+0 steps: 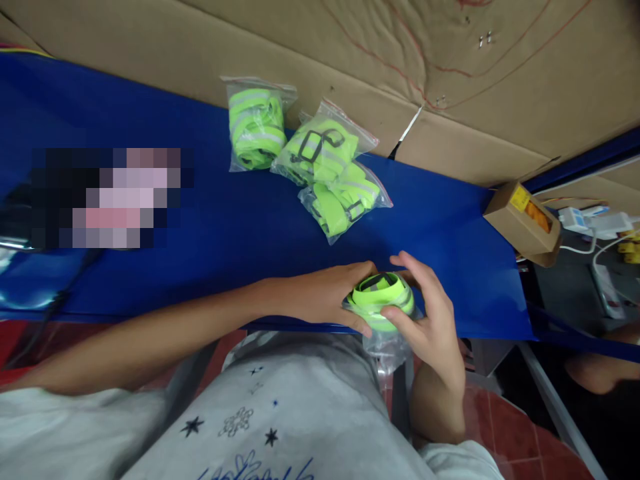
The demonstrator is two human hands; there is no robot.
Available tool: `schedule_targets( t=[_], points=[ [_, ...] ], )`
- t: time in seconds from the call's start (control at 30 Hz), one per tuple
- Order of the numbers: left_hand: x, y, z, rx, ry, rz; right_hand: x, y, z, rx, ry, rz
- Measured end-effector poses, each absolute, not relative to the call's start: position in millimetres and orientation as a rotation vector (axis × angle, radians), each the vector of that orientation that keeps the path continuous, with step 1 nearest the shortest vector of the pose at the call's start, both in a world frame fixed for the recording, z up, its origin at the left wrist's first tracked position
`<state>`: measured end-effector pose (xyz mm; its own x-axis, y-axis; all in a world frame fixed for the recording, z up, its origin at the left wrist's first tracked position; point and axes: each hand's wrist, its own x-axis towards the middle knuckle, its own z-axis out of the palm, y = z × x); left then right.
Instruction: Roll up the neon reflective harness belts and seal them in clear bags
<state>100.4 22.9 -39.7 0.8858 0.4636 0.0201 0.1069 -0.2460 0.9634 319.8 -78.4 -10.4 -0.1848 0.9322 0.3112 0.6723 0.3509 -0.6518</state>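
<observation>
A rolled neon-yellow reflective strap (384,293) with a grey stripe and a dark part inside its coil is at the table's front edge. Around its lower part is a clear plastic bag (387,350) that hangs past the edge. My left hand (345,293) grips the roll and bag from the left, its far fingers hidden behind them. On the right side, my right hand (433,313) curves about the roll, thumb against its front and index finger raised over the far side.
Bagged neon straps (257,127) stand at the back of the blue table (220,220), beside two more bags (320,150) with dark buckles. A cardboard box (523,223) is at the right end. A blurred-out object (120,200) lies left. Part of another person (595,367) shows right.
</observation>
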Motion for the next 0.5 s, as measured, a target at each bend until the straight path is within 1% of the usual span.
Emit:
schedule_targets(
  t=[0.2,0.37,0.5],
  points=[
    [93,28,-30,1.791,0.445,0.431,314,-69,-7,-1.232,-2.052,0.368],
    [94,24,-30,1.65,0.397,0.483,318,-71,-5,-1.26,-2.013,0.226],
    [98,23,-32,1.426,0.37,0.602,325,-75,-5,-1.291,-1.961,0.17]
  ],
)
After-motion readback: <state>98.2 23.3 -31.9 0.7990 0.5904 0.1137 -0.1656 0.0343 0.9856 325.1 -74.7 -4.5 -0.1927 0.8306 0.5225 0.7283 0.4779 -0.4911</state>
